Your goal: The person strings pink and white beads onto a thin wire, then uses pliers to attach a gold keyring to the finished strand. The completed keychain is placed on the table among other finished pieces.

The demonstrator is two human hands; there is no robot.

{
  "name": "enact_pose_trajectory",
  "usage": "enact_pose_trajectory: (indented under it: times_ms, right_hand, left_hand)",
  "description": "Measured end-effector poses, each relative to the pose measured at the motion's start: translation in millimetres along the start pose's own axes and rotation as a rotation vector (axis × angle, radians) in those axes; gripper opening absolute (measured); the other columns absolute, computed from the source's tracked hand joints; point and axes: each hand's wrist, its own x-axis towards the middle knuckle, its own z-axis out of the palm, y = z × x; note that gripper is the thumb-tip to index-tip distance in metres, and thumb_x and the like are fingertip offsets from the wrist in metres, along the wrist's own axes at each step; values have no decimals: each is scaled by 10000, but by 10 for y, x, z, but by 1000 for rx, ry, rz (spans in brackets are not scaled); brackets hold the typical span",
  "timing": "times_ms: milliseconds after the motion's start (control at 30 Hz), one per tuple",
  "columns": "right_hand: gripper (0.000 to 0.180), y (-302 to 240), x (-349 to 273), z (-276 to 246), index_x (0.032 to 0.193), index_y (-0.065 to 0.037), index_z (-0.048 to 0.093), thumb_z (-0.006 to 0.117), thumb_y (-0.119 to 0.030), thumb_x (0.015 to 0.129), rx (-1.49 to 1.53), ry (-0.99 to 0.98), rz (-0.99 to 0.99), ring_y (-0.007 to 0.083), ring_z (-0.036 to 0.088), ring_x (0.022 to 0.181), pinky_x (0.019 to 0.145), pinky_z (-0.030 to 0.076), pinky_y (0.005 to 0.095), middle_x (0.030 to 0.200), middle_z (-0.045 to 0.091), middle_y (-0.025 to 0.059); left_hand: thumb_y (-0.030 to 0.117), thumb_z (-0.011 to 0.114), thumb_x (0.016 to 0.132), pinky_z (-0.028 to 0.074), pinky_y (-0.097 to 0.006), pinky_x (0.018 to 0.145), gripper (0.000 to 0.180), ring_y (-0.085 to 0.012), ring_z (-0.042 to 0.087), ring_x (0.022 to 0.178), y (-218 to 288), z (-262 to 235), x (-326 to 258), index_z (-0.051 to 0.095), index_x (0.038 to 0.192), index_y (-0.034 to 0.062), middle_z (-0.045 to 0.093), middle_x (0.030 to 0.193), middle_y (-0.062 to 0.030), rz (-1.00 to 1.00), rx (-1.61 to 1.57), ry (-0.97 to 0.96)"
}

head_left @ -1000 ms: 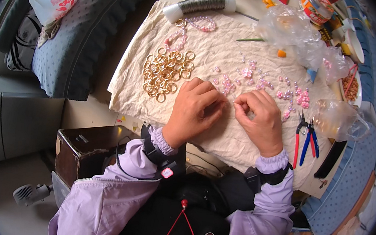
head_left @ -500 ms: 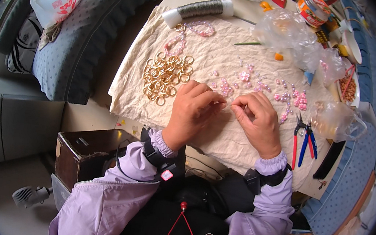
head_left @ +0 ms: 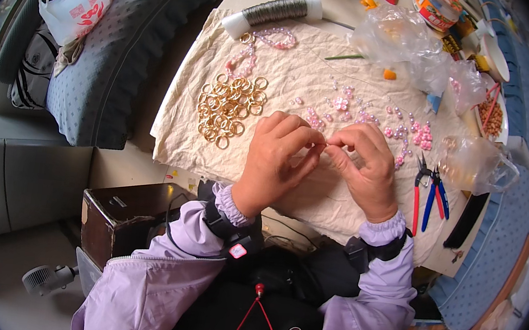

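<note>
My left hand (head_left: 280, 160) and my right hand (head_left: 365, 167) meet fingertip to fingertip above a beige cloth (head_left: 300, 84). They pinch something very small between them, too small to identify. A pile of gold rings (head_left: 228, 109) lies just left of my left hand. Loose pink beads (head_left: 374, 119) are scattered beyond my fingers. A string of pink beads (head_left: 258, 47) lies further back, near a spool of grey wire (head_left: 275, 11).
Red and blue pliers (head_left: 429, 195) lie at the cloth's right edge. Clear plastic bags (head_left: 415, 48) and small containers crowd the far right. A blue cushioned seat (head_left: 114, 50) with a white bag (head_left: 74, 3) is at left. A dark brown box (head_left: 122, 211) stands below the table.
Both hands drew closer together until their fingertips met. The view shifted slightly, with the cloth now lower in the picture.
</note>
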Motion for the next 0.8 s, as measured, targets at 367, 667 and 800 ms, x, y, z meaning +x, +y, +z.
enact_pose_trajectory:
  times_ms: [367,667,800]
  right_hand:
    - [153,17,-11,-29,1001,-48,719,820,-28,887,-54,-32,54,265,651,844,770,524,378,947,711,76]
    - [133,43,-34,-33,954,-20,682,785,23,882,-118,-66,147,187,570,730,681,483,322,859,637,58]
    - [132,50,-33,-46,923,-22,663,770,27,863,-145,-92,161,189,571,719,674,479,326,839,620,58]
  left_hand:
    - [79,845,833,469,-403,789,170,-274,605,858,-88,86,-49,753,972,111,681,890,-36,-68,-50,5]
    - [79,863,802,492,-406,789,178,-287,615,874,-88,45,-113,793,963,104,699,904,-54,-119,32,-38]
    - [84,863,794,495,-412,792,172,-294,617,874,-74,42,-120,790,948,109,688,901,-59,-118,46,-49]
